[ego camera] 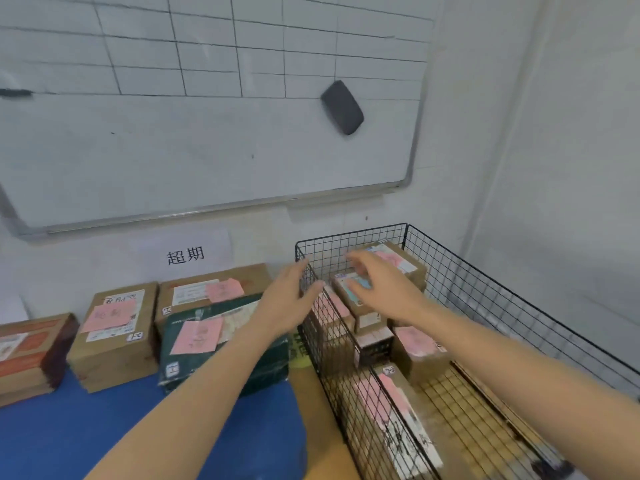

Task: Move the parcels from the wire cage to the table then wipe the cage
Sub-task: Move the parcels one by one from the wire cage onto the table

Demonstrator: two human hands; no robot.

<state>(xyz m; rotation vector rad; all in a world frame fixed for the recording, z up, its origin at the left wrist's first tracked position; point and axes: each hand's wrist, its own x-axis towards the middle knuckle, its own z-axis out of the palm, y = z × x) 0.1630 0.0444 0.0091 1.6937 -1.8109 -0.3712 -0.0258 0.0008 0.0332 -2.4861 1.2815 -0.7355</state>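
— Fingers (294,275) on our left hand (289,303) are straight and a little apart, with the thumb out to the side. They hold nothing.

— And the other fingers (367,263)?

— Those are on our right hand (384,289). They are spread and softly bent, and a bit blurry. They hold nothing too. We can't tell if they touch the box under them.

— Where are our hands?

— Our left hand is at the top edge of the left wall of the wire cage (485,275). Our right hand is over the pile inside it. Both our arms are bare and stretched far out in front of us.

— How many parcels (419,346) are in the cage?

— We count six or seven. They are piled up and the wire hides some edges, so we can't be sure. Most have a pink note on top.

— And on the table (86,438)?

— Four. We see three brown boxes (117,337) and one green parcel (207,344), close together by the wall, left of the cage.

— What is on the wall?

— One whiteboard (207,150) with one dark eraser (343,107) stuck on it, and one paper sign (187,254) under it.
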